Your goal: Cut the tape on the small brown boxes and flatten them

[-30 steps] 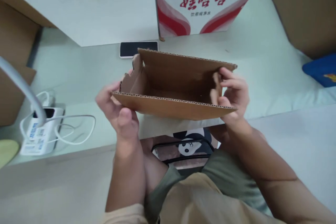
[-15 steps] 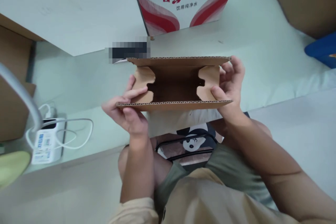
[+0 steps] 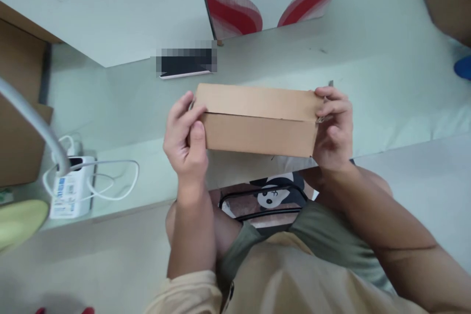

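Observation:
A small brown cardboard box (image 3: pixel 259 136) is held up between both hands. Its two long top flaps lie folded inward, meeting at a seam that runs across its length, so the inside is hidden. At the left end, my left hand (image 3: pixel 186 140) grips the box, with fingers over the corner by the seam and the thumb on the near flap. My right hand (image 3: pixel 334 127) is closed around the opposite end. Its fingertips rest on the far flap's corner, and a bit of cardboard edge sticks out there.
Beyond the box stand a white carton with red lettering (image 3: pixel 270 14) and a large white surface (image 3: pixel 110 10). A dark flat item (image 3: pixel 187 61), partly pixelated, lies before them. At left are a white device with a cable (image 3: pixel 71 194) and a grey tube (image 3: pixel 35 120). A panda-print bag (image 3: pixel 270 198) sits below.
The box's long flaps, standing open before, are now folded inward over the opening. Both hands have shifted slightly right and stay at the box's ends.

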Motion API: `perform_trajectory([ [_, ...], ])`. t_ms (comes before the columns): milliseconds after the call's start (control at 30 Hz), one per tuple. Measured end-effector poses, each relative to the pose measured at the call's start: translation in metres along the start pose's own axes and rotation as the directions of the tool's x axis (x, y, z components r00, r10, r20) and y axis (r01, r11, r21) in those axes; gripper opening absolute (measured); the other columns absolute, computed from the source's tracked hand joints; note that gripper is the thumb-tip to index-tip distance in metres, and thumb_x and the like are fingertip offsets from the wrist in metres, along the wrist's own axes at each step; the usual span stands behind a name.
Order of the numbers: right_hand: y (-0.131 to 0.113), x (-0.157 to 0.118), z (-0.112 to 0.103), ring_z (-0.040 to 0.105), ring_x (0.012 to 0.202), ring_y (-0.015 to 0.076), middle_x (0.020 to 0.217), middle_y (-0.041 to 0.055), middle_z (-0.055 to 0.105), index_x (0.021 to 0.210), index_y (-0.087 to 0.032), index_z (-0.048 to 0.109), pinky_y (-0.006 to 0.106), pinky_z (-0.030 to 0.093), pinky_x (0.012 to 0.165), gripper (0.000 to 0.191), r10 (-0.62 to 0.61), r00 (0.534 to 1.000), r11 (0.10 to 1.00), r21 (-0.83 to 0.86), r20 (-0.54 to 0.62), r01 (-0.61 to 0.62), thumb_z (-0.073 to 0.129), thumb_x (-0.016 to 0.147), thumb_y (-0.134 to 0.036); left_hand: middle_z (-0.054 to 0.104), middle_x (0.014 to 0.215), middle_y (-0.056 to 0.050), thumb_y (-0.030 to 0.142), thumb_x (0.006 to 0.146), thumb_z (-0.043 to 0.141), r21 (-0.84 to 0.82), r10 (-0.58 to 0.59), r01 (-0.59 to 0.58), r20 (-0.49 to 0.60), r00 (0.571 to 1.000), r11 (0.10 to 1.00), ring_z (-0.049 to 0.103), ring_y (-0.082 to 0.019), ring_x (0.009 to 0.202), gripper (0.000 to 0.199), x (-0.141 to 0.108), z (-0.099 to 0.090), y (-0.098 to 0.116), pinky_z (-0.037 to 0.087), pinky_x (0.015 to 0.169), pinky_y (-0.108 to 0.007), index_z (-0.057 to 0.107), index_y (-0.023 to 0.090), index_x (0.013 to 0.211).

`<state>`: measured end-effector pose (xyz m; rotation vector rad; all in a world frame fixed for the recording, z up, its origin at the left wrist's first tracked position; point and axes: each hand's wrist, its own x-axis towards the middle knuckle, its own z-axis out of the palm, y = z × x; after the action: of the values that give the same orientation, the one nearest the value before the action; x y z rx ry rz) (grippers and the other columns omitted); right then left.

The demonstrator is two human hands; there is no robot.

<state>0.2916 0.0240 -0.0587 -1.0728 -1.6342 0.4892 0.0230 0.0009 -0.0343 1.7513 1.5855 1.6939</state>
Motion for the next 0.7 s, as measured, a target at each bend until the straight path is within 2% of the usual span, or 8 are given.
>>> perform_trajectory([
  [67, 0.002, -0.001, 0.0, 0.052, 0.132, 0.035, 0.129, 0.0071, 0.052, 0.11, -0.033, 0.054, 0.065, 0.043, 0.11, 0.044, -0.015, 1.0, 0.999, 0.052, -0.016, 0.016, 0.033, 0.095, -0.068, 0.069, 0.131, -0.007, 0.052, 0.097, 0.053, 0.052, -0.018, 0.016, 0.034, 0.999, 0.999, 0.062, -0.027, 0.13, 0.038, 0.001, -0.002, 0.002, 0.043, 0.119, -0.049, 0.074, 0.023, 0.109],
  [167, 0.004, -0.001, -0.001, 0.052, 0.133, 0.0333, 0.133, 0.0067, 0.052, 0.117, -0.034, 0.052, 0.061, 0.046, 0.108, 0.042, -0.012, 0.999, 0.998, 0.063, -0.049, 0.015, 0.037, 0.094, -0.066, 0.072, 0.125, -0.007, 0.047, 0.095, 0.055, 0.066, -0.014, 0.014, -0.006, 1.0, 0.998, 0.065, -0.026, 0.125, 0.035, 0.003, -0.003, 0.001, 0.046, 0.116, -0.048, 0.076, 0.021, 0.106],
  [300, 0.005, 0.002, -0.004, 0.059, 0.126, 0.0278, 0.139, 0.0082, 0.052, 0.131, -0.035, 0.044, 0.05, 0.053, 0.101, 0.046, 0.136, 0.989, 0.989, 0.058, -0.057, -0.133, 0.043, 0.095, -0.064, 0.076, 0.12, -0.009, 0.027, 0.089, 0.06, -0.096, -0.018, 0.005, -0.142, 0.99, 0.995, 0.068, -0.025, 0.12, 0.025, 0.01, -0.007, -0.021, 0.047, 0.115, -0.05, 0.078, 0.017, 0.102],
  [367, 0.004, 0.001, -0.003, 0.063, 0.118, 0.025, 0.137, 0.0096, 0.057, 0.128, -0.031, 0.047, 0.047, 0.054, 0.099, 0.044, 0.25, 0.968, 0.961, 0.114, 0.034, -0.252, 0.046, 0.095, -0.061, 0.078, 0.115, -0.006, 0.028, 0.084, 0.06, -0.204, -0.089, 0.04, -0.236, 0.968, 0.978, 0.069, -0.026, 0.117, 0.025, 0.015, -0.011, -0.037, 0.048, 0.114, -0.05, 0.078, 0.018, 0.096],
  [467, 0.001, -0.002, 0.001, 0.066, 0.114, 0.0245, 0.148, 0.013, 0.055, 0.121, -0.028, 0.053, 0.048, 0.054, 0.101, 0.046, 0.294, 0.927, 0.905, 0.243, 0.234, -0.349, 0.046, 0.095, -0.065, 0.078, 0.114, -0.005, 0.031, 0.076, 0.061, -0.381, -0.37, 0.248, -0.291, 0.882, 0.891, 0.068, -0.027, 0.119, 0.026, 0.023, -0.017, -0.051, 0.052, 0.109, -0.047, 0.075, 0.019, 0.094],
  [567, -0.001, -0.006, 0.006, 0.057, 0.135, 0.0293, 0.166, 0.0129, 0.038, 0.134, -0.03, 0.049, 0.054, 0.049, 0.11, 0.058, 0.167, 0.95, 0.914, 0.319, 0.265, -0.25, 0.043, 0.093, -0.071, 0.076, 0.112, -0.001, 0.038, 0.079, 0.059, -0.425, -0.573, 0.464, -0.174, 0.801, 0.777, 0.07, -0.023, 0.106, 0.03, 0.023, -0.019, -0.045, 0.06, 0.084, -0.037, 0.069, 0.024, 0.103],
  [633, -0.003, -0.008, 0.007, 0.041, 0.151, 0.0308, 0.171, 0.0098, 0.029, 0.15, -0.034, 0.036, 0.056, 0.041, 0.119, 0.071, 0.085, 0.976, 0.947, 0.287, 0.2, -0.141, 0.041, 0.092, -0.075, 0.076, 0.104, 0.0, 0.045, 0.08, 0.063, -0.433, -0.684, 0.615, -0.004, 0.729, 0.659, 0.071, -0.02, 0.095, 0.03, 0.019, -0.016, -0.034, 0.059, 0.07, -0.03, 0.067, 0.026, 0.102],
  [700, -0.005, -0.008, 0.004, 0.024, 0.16, 0.0301, 0.173, 0.0063, 0.022, 0.159, -0.037, 0.02, 0.057, 0.032, 0.126, 0.085, 0.04, 0.988, 0.977, 0.203, 0.149, -0.07, 0.04, 0.089, -0.079, 0.075, 0.096, -0.002, 0.056, 0.081, 0.065, -0.388, -0.715, 0.717, 0.182, 0.675, 0.579, 0.071, -0.02, 0.088, 0.037, 0.011, -0.008, -0.021, 0.056, 0.064, -0.028, 0.067, 0.024, 0.1],
])
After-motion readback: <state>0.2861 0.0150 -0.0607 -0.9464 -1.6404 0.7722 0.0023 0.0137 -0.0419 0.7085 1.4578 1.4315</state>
